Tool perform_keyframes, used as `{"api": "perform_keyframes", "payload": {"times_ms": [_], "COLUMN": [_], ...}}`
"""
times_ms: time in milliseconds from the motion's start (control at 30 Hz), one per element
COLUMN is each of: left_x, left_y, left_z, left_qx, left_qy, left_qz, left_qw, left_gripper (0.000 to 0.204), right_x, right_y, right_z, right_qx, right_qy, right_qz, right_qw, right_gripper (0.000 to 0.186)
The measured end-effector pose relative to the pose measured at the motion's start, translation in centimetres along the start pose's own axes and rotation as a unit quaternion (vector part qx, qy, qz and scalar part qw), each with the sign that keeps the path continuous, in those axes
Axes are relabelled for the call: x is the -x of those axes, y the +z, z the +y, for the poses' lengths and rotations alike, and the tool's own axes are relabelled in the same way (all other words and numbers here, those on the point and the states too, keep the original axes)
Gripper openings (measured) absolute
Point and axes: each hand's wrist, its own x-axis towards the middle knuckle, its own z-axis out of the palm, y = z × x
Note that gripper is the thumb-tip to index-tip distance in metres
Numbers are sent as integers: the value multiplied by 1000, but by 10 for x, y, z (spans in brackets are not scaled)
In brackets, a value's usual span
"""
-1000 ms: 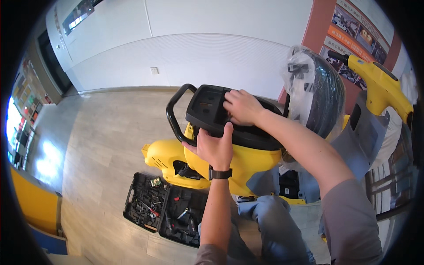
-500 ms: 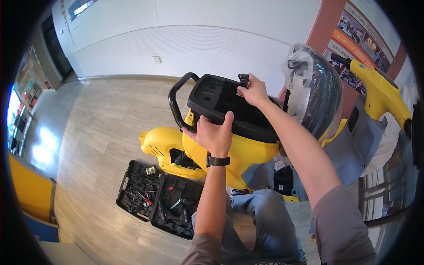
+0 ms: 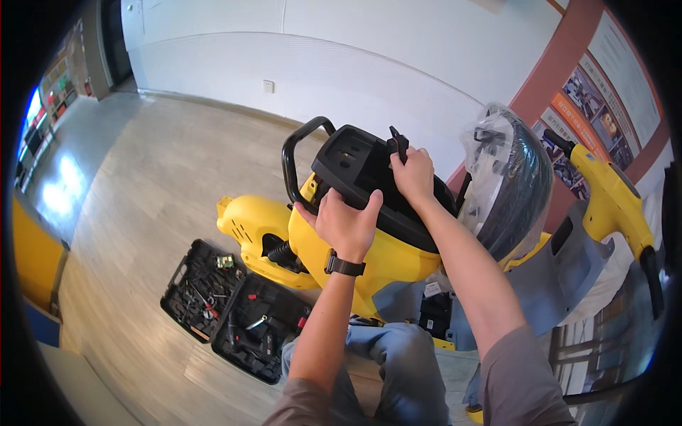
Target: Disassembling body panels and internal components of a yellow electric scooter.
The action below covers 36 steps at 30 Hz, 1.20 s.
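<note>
A yellow scooter body stands in front of me, with a black storage tub set in its top. My left hand, a dark watch on its wrist, lies against the tub's near side. Its thumb points up at the rim and its fingers are spread. My right hand is closed around a small black part with a bit of red on it, held upright over the tub's far edge. The part's lower end is hidden by my fingers. A black grab rail curves round the tub's left end.
An open black tool case with a drill and several hand tools lies on the floor at left. Right of the tub stands a plastic-wrapped dark seat, hinged up. Beyond it are the yellow handlebars. A white wall rises behind.
My view has tilted, shifting the scene. The black part in my right hand now leans left at its top and shows more of its length. My left hand remains against the tub's side.
</note>
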Motion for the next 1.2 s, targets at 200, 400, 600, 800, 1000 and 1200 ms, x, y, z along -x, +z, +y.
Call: {"api": "perform_keyframes", "payload": {"times_ms": [200, 400, 600, 800, 1000, 1200], "left_x": [-1, 0, 0, -2, -1, 0], "left_y": [-2, -5, -8, -11, -9, -7], "left_z": [2, 3, 5, 3, 6, 1], "left_qx": [5, 20, 5, 16, 21, 29], "left_qy": [-4, 7, 1, 0, -5, 4], "left_qz": [-13, -3, -21, -9, -30, -11], "left_qw": [1000, 1000, 1000, 1000, 999, 1000], "left_gripper": [47, 46, 51, 47, 48, 48], "right_x": [-3, -3, -8, -3, -16, -4], "right_y": [-13, -32, -52, -37, -4, 1], "right_z": [-21, -34, -34, -23, 20, 13], "right_qx": [-85, -202, -227, -121, -106, -61], "right_qy": [-16, -78, -68, -114, -53, -131], "right_qz": [-7, 44, 58, -8, -36, -60], "right_qw": [996, 975, 970, 986, 992, 988], "right_gripper": [27, 42, 54, 40, 27, 30]}}
